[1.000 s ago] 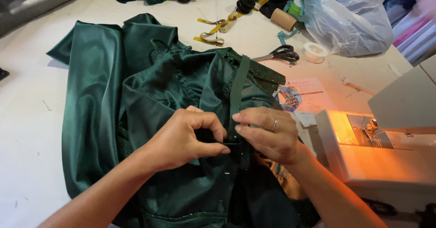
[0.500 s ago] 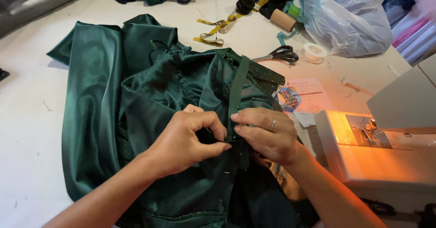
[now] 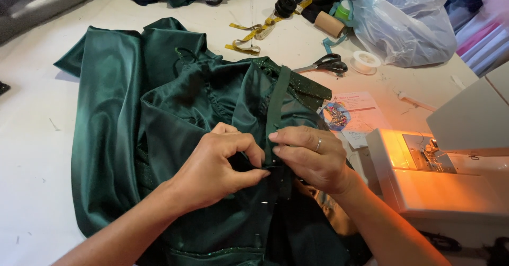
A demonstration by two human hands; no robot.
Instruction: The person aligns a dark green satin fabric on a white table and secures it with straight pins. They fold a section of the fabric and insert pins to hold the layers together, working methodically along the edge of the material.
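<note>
A white table (image 3: 32, 138) is covered across its middle by a large dark green satin garment (image 3: 122, 138), spread in loose folds from the far left down to the near edge. To the right, a white sewing machine (image 3: 450, 181) is set close beside the cloth, its lamp lit orange. A clear plastic bag (image 3: 403, 22) is heaped at the far right, with black-handled scissors (image 3: 326, 63), a yellow tape measure (image 3: 254, 32), a spool of clear thread (image 3: 366, 60) and a small packet of pins (image 3: 334, 115) lying between it and the garment. A narrow green strap (image 3: 277, 107) is laid lengthwise over the garment's middle. Its near end is pinched between thumb and curled fingers of the left hand (image 3: 217, 170), while the right hand (image 3: 313, 157), a ring on one finger, is pressed down on it just beside, fingertips closed together on the strap's edge. The step is judged best done with the strap held flat and square to the seam, satin being slippery, and with the layers kept from creeping. Free room is seen on the bare table to the left; to the right, movement is hemmed in by the machine and the pins.
</note>
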